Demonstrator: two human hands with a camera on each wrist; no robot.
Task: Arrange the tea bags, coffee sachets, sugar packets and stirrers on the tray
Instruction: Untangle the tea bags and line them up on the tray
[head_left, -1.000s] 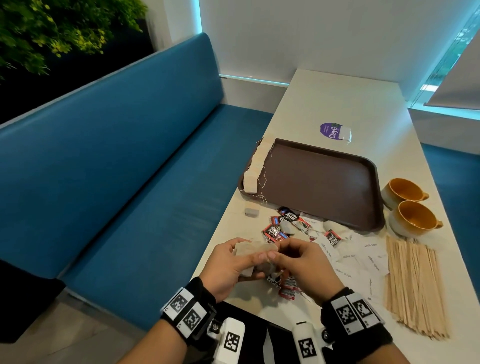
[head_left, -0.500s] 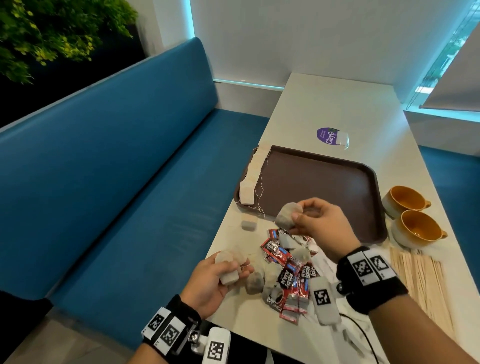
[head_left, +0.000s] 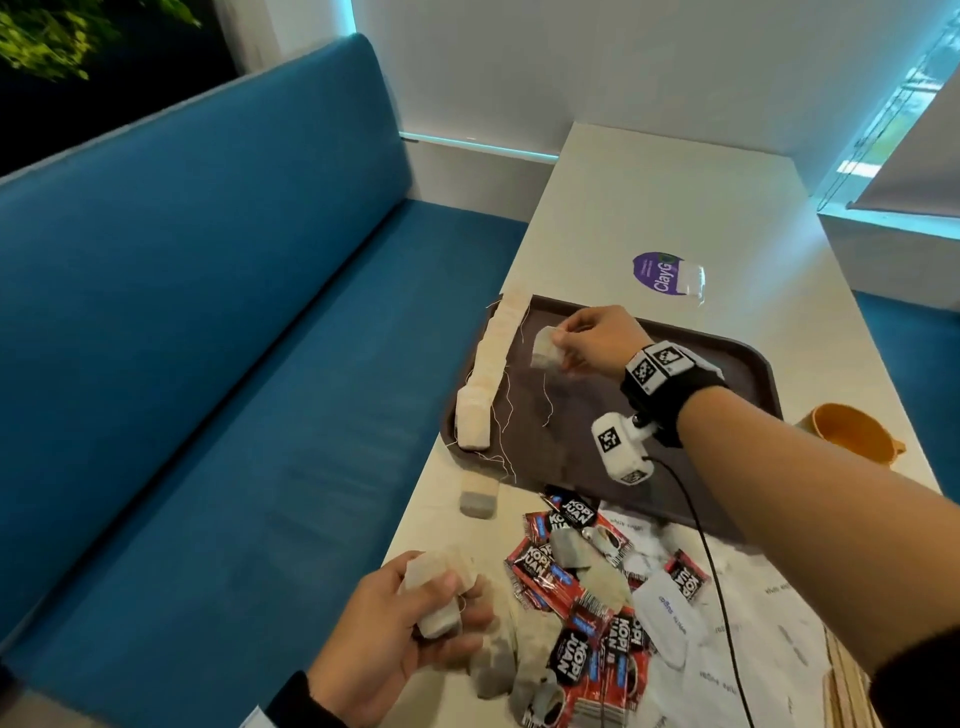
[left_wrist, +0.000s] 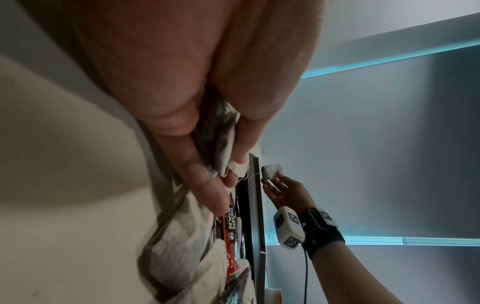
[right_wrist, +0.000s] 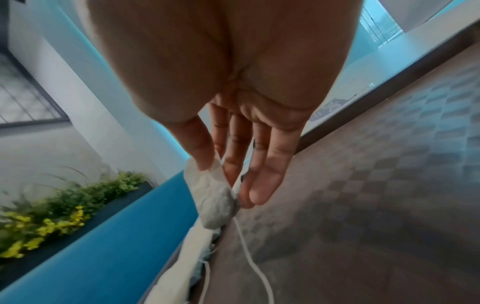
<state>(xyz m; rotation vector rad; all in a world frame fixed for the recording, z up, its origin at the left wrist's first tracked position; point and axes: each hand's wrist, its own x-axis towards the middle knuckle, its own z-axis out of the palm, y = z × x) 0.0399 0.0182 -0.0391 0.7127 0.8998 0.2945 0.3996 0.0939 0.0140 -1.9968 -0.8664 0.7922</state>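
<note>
While the right hand (head_left: 592, 338) pinches a tea bag (head_left: 546, 349) above the tray (head_left: 717, 358), just beside the row of tea bags (head_left: 485, 379) lining its left rim, most of the tray floor lies bare. The left hand (head_left: 395, 634) grips more tea bags (head_left: 434, 597) at the table (head_left: 675, 208) edge, beside the loose coffee sachets (head_left: 571, 613).

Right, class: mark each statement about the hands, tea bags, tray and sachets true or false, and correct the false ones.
1. The right hand pinches a tea bag above the tray. True.
2. The left hand is empty. False: it holds tea bags.
3. A row of tea bags lies along the tray's left edge. True.
4. The coffee sachets lie on the tray. False: they lie on the table, nearer than the tray.
</note>
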